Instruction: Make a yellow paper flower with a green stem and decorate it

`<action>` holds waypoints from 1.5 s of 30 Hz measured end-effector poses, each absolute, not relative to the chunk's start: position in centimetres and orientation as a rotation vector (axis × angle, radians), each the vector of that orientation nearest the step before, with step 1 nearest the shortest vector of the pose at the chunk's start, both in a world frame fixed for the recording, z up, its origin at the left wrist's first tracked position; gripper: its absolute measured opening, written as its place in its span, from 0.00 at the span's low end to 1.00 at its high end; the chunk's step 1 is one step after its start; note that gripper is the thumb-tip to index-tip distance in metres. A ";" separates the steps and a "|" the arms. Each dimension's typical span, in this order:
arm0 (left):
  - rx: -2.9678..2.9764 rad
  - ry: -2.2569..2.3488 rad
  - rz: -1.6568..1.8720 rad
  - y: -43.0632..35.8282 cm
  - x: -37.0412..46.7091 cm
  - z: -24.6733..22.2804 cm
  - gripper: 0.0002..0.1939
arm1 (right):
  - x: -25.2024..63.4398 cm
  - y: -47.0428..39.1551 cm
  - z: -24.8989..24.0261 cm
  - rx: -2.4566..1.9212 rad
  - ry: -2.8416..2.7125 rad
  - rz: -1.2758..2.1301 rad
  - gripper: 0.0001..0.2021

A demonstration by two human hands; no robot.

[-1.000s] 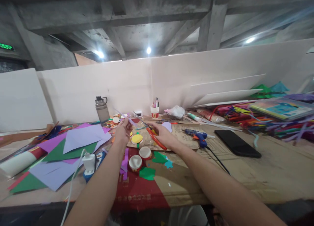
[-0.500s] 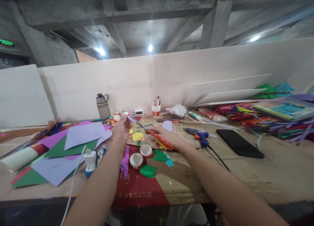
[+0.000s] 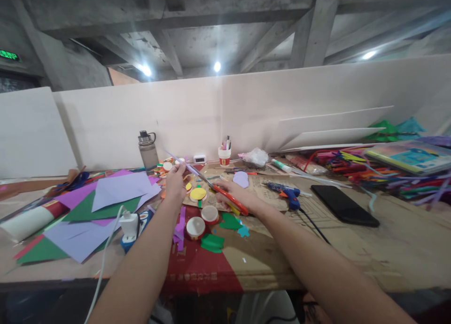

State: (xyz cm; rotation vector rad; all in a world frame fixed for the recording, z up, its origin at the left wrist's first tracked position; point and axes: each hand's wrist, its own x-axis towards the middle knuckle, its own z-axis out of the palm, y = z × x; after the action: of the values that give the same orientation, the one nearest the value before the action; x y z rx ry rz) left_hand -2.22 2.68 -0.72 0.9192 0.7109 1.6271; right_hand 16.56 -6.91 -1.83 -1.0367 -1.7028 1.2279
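My left hand (image 3: 175, 185) pinches a narrow lavender paper strip (image 3: 190, 168), whose thin end sticks up to the left. My right hand (image 3: 237, 195) is wrapped round the red-orange handles of a pair of scissors (image 3: 230, 199). The blades point up and left and meet the paper beside my left fingers; whether they are parted is too small to tell. Below the hands lie a yellow disc (image 3: 198, 194), two small round red-and-white cup-like pieces (image 3: 195, 227), green paper scraps (image 3: 212, 243) and purple strips (image 3: 180, 230). A rounded lavender cutout (image 3: 241, 179) lies beyond my right hand.
Coloured paper sheets (image 3: 121, 190) and a plugged-in power strip (image 3: 129, 225) lie left. A bottle (image 3: 148, 152) and a pen cup (image 3: 224, 156) stand at the back. Right are a blue glue gun (image 3: 291, 197), a black phone (image 3: 343, 205) and piled pipe cleaners (image 3: 338, 166).
My left hand and the lavender strip have shifted very slightly up and to the right. The scissors stay at the paper in nearly the same place.
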 end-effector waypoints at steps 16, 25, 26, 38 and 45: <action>0.945 0.705 1.628 2.4 -2.0 -0.5 0.14 | 16.9 -6.1 -2.2 -1.131 -1.770 1.130 0.09; 0.948 0.706 1.631 2.5 -2.0 -0.6 0.15 | 16.9 -6.3 -2.3 -1.121 -1.771 1.127 0.09; 0.949 0.705 1.630 2.5 -2.1 -0.6 0.15 | 16.9 -6.3 -2.4 -1.119 -1.768 1.133 0.10; 0.941 0.702 1.626 2.6 -2.0 -0.6 0.16 | 16.9 -6.5 -2.1 -1.132 -1.769 1.146 0.16; 0.931 0.700 1.626 2.5 -2.0 -0.6 0.16 | 16.9 -6.6 -2.1 -1.150 -1.786 1.124 0.13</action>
State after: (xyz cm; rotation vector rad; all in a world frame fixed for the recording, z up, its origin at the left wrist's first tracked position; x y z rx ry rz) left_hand -1.97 2.49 -0.61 0.9308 0.7005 1.6257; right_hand 16.85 -6.58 -2.07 -1.1501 -1.7864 1.1238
